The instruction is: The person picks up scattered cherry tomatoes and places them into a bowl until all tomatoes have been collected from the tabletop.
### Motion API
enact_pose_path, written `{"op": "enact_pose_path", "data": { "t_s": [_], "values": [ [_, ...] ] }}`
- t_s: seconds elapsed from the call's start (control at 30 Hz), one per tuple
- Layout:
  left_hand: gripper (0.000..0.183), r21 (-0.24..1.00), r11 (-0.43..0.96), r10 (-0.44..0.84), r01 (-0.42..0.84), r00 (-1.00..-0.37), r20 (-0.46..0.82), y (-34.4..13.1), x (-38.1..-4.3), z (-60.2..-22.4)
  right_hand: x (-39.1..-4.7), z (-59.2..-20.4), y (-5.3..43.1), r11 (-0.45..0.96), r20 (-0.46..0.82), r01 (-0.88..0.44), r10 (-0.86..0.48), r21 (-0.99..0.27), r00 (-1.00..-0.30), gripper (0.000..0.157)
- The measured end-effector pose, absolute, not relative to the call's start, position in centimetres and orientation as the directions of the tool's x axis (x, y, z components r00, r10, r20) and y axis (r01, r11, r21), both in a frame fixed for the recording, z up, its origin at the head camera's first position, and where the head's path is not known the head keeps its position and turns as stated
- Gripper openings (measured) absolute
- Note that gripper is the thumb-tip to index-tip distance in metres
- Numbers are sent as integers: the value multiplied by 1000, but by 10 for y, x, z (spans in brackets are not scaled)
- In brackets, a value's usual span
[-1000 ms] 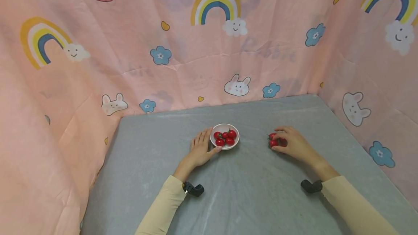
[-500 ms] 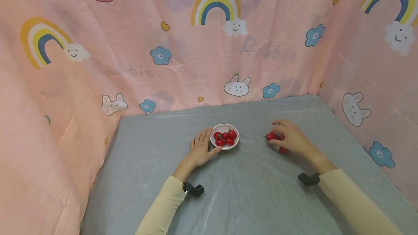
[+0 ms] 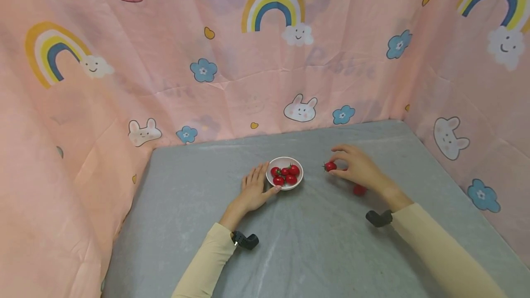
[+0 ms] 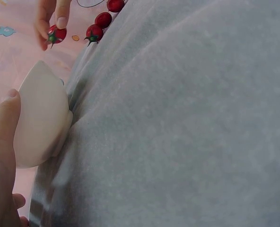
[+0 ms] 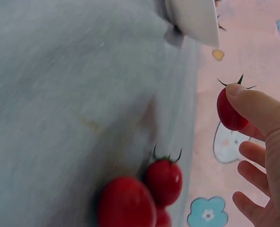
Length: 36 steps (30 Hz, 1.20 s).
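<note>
My right hand [image 3: 358, 167] pinches a red cherry tomato [image 3: 330, 166] between thumb and index finger, lifted above the table. In the right wrist view this cherry tomato [image 5: 230, 112] points its green stem away from the hand, and the other fingers are loosely bent. The left hand [image 3: 253, 193] rests against the left side of a small white bowl [image 3: 284, 160], fingers nearly straight and thumb at the near rim. Several cherry tomatoes [image 3: 291, 179] lie inside the bowl. Under the right hand are loose cherry tomatoes [image 5: 126, 203], mostly hidden in the head view.
A grey cloth covers the table [image 3: 198, 187]. Pink printed curtains [image 3: 174, 59] enclose it at the back and both sides. A black wrist camera [image 3: 378, 218] sits on the right wrist, and another wrist camera [image 3: 246, 240] on the left.
The right hand has picked a cherry tomato from the group on the table and carried it up and left toward the bowl. The left hand and bowl stay in place.
</note>
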<state>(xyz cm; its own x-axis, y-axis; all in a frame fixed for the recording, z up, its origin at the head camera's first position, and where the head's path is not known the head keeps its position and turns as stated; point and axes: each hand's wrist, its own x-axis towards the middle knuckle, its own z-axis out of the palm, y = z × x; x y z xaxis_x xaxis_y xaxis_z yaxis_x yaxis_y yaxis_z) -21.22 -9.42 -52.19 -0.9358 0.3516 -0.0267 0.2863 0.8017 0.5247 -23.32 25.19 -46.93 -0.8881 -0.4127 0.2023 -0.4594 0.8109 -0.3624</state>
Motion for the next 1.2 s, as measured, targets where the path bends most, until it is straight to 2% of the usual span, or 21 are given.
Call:
{"op": "enact_pose_path", "data": {
  "t_s": [0.6, 1.2],
  "values": [
    [90, 525, 804, 353, 278, -934, -47, -94, -212, -521, -251, -455, 187, 743, 258, -569, -508, -351, -822, 28],
    [90, 521, 807, 355, 279, -934, -49, -95, -213, -523, -253, -460, 149, 710, 249, -619, -567, -335, -785, 35]
  ]
}}
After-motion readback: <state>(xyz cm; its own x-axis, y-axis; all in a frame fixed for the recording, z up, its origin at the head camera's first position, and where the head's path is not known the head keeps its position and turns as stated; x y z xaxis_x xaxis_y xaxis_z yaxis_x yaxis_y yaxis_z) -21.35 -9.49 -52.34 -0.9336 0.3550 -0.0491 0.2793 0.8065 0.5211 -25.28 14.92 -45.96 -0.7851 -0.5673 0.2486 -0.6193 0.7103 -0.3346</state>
